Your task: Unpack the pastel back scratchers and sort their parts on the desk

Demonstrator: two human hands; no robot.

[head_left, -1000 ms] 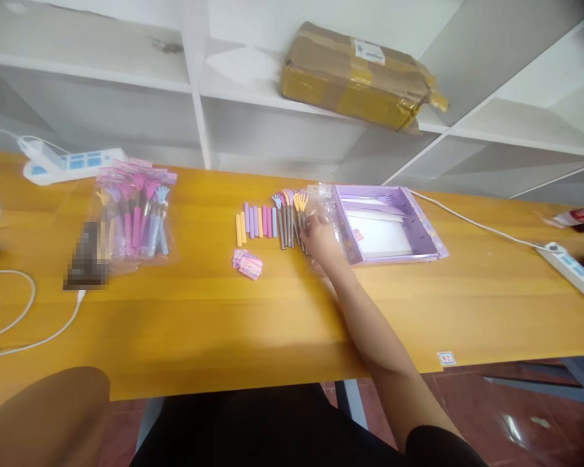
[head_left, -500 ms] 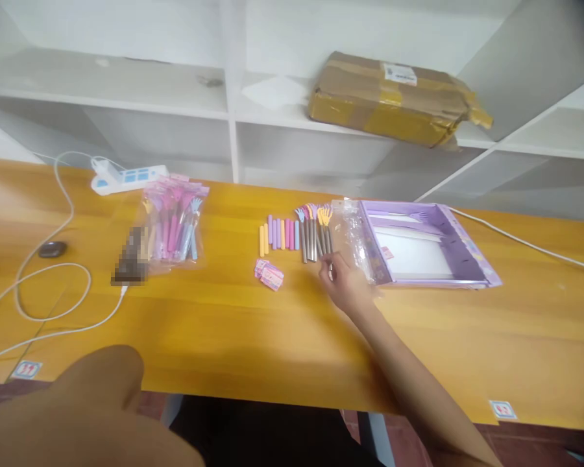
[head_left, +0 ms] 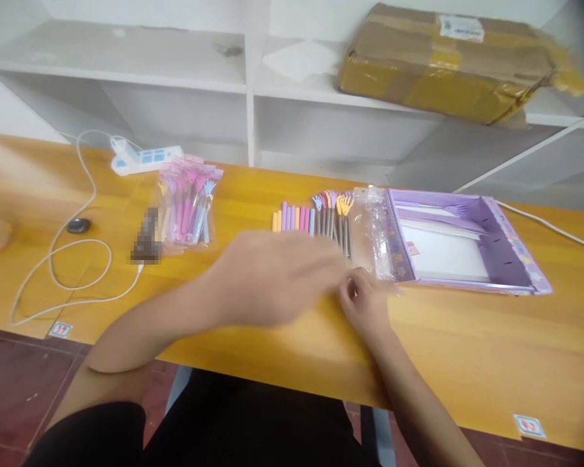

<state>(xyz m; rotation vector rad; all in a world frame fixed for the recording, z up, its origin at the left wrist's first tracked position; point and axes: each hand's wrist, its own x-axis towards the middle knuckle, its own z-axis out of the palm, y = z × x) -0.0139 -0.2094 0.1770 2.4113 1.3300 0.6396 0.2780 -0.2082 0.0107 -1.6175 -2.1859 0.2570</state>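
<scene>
My left hand (head_left: 272, 279) is stretched across the table, blurred by motion, and its fingertips reach close to my right hand. What its fingers do is too smeared to read. With fingers curled, my right hand (head_left: 367, 301) rests just below the metal rods; whatever it grips is hidden. Several small back scratchers with blue, pink, purple and yellow hand-shaped heads (head_left: 344, 206) lie side by side above both hands. To their left is a row of coloured handle tubes (head_left: 294, 217), whose lower ends are partly covered by my left hand.
A clear plastic bag (head_left: 372, 227) lies beside an open purple box (head_left: 511, 259) on the right. Bagged back scratchers (head_left: 187, 211) lie left, near a power strip (head_left: 146, 157), a white cable (head_left: 109, 259) and a black mouse-like object (head_left: 78, 226). A taped carton (head_left: 448, 65) sits on the shelf.
My left hand has come in from the lower left to beside my right hand, covering the small printed cards. My right hand stays near the rods' lower ends. The camera view has shifted.
</scene>
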